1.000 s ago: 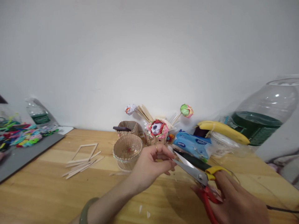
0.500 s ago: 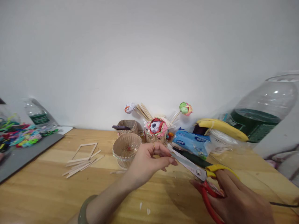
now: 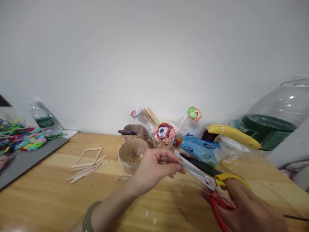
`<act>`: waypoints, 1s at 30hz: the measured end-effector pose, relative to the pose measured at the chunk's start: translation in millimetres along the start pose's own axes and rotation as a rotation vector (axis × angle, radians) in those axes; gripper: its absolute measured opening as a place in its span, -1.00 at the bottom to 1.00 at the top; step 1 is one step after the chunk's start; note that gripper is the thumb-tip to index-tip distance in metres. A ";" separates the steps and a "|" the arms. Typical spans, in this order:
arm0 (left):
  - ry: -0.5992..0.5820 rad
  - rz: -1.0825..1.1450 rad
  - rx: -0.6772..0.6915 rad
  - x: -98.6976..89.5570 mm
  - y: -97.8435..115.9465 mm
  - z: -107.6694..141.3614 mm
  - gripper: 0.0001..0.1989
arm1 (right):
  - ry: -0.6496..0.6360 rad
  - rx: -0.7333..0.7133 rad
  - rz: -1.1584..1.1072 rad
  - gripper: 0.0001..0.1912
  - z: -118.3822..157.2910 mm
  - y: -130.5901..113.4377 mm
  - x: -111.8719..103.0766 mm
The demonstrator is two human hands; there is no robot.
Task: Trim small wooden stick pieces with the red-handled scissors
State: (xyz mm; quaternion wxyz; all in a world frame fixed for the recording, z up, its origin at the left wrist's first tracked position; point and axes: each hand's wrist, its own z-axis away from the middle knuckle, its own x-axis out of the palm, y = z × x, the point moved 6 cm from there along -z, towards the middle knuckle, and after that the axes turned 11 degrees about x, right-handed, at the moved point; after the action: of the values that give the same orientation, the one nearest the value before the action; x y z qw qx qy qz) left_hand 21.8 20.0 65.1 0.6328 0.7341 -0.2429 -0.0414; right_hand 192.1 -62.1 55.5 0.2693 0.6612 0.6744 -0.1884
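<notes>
The right hand (image 3: pixel 248 203) grips metal scissors (image 3: pixel 196 173) with red and yellow handles; the left hand (image 3: pixel 154 169) pinches a small white scrap (image 3: pixel 177 153) at their tips, partly hiding a round beige ribbed pot (image 3: pixel 128 167). A blue plastic packet (image 3: pixel 199 148) lies beyond on the wooden surface (image 3: pixel 48 196).

Gleaming as smooth metal along the scissors' blades (image 3: pixel 196 173), looking like glossy plastic on the red handle (image 3: pixel 214 207). Showing grained, softly shining wood across the tabletop (image 3: pixel 48 199), and matt wood in the loose sticks (image 3: pixel 90 171). Looking papery and crinkled at the layered flower (image 3: pixel 163 132). Shining as clear plastic on the big bottle (image 3: pixel 277 106), as creased glossy film on the blue pack (image 3: pixel 198 148). Appearing smooth and matt on the wall (image 3: pixel 154 64).
</notes>
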 end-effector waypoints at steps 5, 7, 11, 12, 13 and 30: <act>-0.017 0.025 -0.006 2.2 2.3 -0.5 -0.86 | -0.032 0.029 -0.080 -0.52 5.4 4.4 7.2; -0.028 0.038 -0.006 3.0 2.9 -0.4 -0.87 | -0.047 0.040 -0.092 -0.52 7.0 6.1 9.2; -0.039 0.053 -0.006 2.5 2.8 0.5 -0.87 | -0.086 0.035 -0.112 -0.54 6.9 6.6 9.2; -0.038 0.050 -0.006 2.3 2.9 0.9 -0.87 | -0.079 0.030 -0.109 -0.54 6.1 5.9 7.5; -0.036 0.044 -0.006 2.0 3.0 1.3 -0.87 | -0.076 0.024 -0.102 -0.55 5.2 4.9 6.1; -0.100 -0.032 0.010 0.8 7.7 3.4 -0.88 | -0.157 0.214 -0.204 -0.61 -0.1 10.7 6.6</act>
State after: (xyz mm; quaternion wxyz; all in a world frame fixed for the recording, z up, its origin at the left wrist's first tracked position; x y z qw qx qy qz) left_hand 18.9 16.0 71.9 0.6154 0.7381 -0.2624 -0.0868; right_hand 202.8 -56.2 52.7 0.2285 0.5974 0.6911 -0.3367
